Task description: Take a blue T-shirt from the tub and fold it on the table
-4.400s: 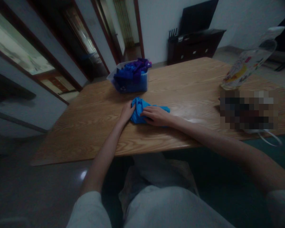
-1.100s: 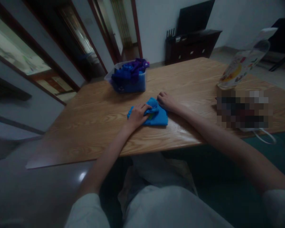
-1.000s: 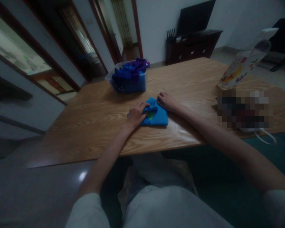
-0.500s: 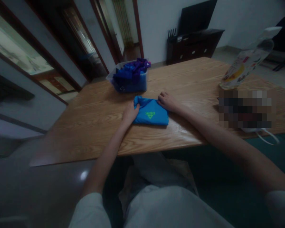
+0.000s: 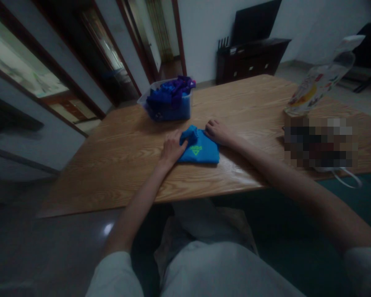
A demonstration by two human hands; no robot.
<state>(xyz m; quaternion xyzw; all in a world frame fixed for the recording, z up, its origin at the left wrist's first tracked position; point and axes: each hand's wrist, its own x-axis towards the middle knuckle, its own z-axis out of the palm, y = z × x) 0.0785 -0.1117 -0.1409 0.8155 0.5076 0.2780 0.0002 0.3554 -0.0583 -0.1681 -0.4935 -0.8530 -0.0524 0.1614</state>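
Note:
A folded blue garment (image 5: 205, 154) with a green printed logo lies on the wooden table (image 5: 117, 165) in front of me. My left hand (image 5: 173, 147) grips its left end, thumb over the cloth, and a bunched flap there is turned up toward the logo, covering part of the lettering. At the far right corner my right hand (image 5: 215, 131) rests on the cloth with curled fingers. Which part of the cloth those fingers pinch is hidden.
Behind the garment stands a clear plastic bin (image 5: 188, 111) filled with blue and purple cloth. Toward the right is a large clear bottle (image 5: 312, 88) with a white cap. A blurred-out object (image 5: 318, 144) with a white loop lies near the table's right front edge.
My left hand has moved a little right, carrying the garment's left end inward over the logo. My right hand has stayed at the far right corner.

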